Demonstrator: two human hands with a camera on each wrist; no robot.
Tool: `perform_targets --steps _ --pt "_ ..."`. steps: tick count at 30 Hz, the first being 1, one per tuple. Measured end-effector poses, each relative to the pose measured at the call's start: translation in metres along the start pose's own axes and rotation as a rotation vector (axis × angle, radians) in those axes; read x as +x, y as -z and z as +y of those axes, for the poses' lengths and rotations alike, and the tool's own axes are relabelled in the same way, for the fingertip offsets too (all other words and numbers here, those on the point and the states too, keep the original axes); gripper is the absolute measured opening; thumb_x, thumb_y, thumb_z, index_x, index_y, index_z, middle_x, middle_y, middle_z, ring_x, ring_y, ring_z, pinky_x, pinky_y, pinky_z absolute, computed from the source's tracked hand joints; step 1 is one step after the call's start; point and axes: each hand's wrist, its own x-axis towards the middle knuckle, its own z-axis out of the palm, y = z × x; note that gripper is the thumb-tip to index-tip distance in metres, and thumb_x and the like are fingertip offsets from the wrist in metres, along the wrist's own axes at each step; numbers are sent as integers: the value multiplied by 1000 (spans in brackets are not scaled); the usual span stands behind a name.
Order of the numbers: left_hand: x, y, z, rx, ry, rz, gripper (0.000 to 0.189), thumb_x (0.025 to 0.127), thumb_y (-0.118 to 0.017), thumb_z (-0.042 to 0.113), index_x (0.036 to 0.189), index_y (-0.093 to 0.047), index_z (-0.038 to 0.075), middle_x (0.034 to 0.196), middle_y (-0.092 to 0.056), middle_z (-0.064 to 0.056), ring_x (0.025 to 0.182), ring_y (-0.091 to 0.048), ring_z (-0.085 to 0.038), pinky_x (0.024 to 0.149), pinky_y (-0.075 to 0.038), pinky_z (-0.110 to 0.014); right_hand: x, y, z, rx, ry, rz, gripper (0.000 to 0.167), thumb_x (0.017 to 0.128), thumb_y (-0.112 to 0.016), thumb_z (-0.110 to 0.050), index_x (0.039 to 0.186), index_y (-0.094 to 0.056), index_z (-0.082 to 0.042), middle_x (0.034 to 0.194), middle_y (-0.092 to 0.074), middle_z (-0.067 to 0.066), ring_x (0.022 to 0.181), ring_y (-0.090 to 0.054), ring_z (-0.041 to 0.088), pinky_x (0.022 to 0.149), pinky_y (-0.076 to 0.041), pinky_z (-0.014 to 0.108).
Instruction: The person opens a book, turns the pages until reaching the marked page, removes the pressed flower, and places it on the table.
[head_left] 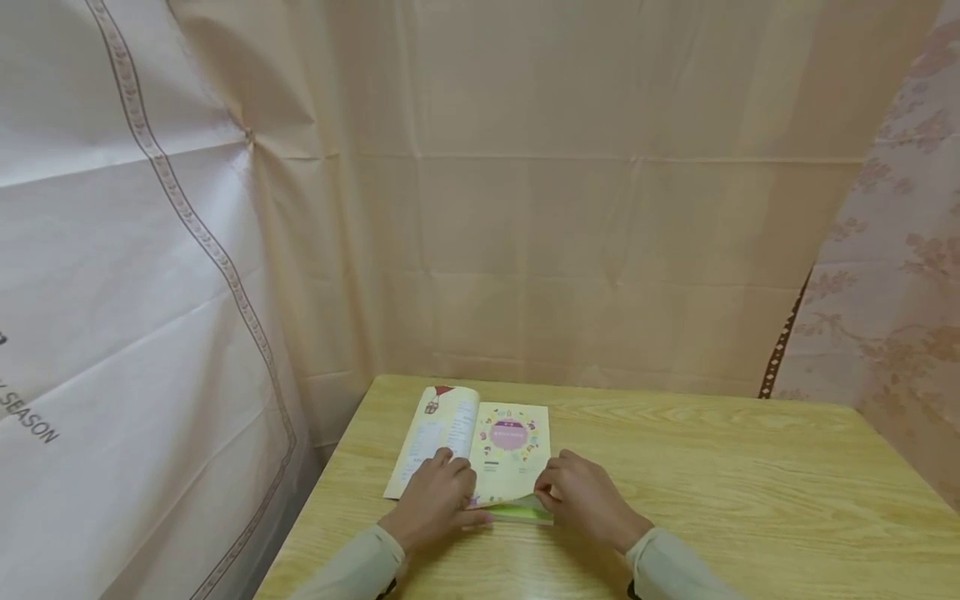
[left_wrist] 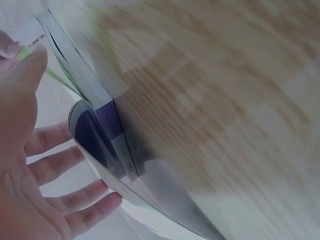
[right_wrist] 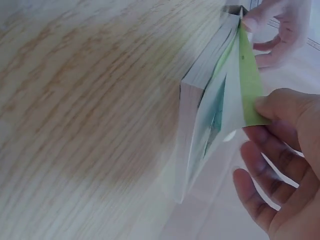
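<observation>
An open book (head_left: 431,429) lies on the wooden table, its left side curving up towards the spine. The right-hand page (head_left: 513,467) shows a pink circle ringed by small colourful figures. My left hand (head_left: 438,496) rests on the left side close to the spine, its fingers lying over the paper. At the lower right corner, my right hand (head_left: 588,500) pinches a page between thumb and fingers. In the right wrist view that lifted page (right_wrist: 251,82) has a green margin and stands away from the thick block of pages (right_wrist: 207,62) below.
The wooden table (head_left: 735,483) extends to the right of the book. A beige cloth (head_left: 570,250) hangs behind it. A white sheet with a patterned band (head_left: 150,292) hangs at the left, and a floral cloth (head_left: 892,333) at the right.
</observation>
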Motion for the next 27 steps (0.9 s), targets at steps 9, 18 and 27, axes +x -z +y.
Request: perform_targets --steps 9,18,27 --pt "1 1 4 60 57 28 30 94 -70 40 75 -65 18 88 -65 3 86 -55 -21 66 -50 -34 2 3 -2 75 -74 183 21 84 -87 -17 102 -75 -19 98 -67 -8 79 -60 9 66 -53 21" --pt "3 0 0 22 224 97 59 93 -70 8 144 -43 3 108 -70 -13 89 -67 -27 68 -57 -40 -5 0 0 88 -138 33 34 85 -85 -23 115 -72 -14 109 -67 0 90 -64 15 73 -57 27" --pt "5 2 -12 94 123 228 73 82 -77 -10 145 -53 17 152 -39 -30 127 -51 -46 96 -51 -52 -9 -7 1 64 -131 -126 34 82 -88 -32 109 -77 -14 111 -67 -2 89 -53 10 71 -52 27"
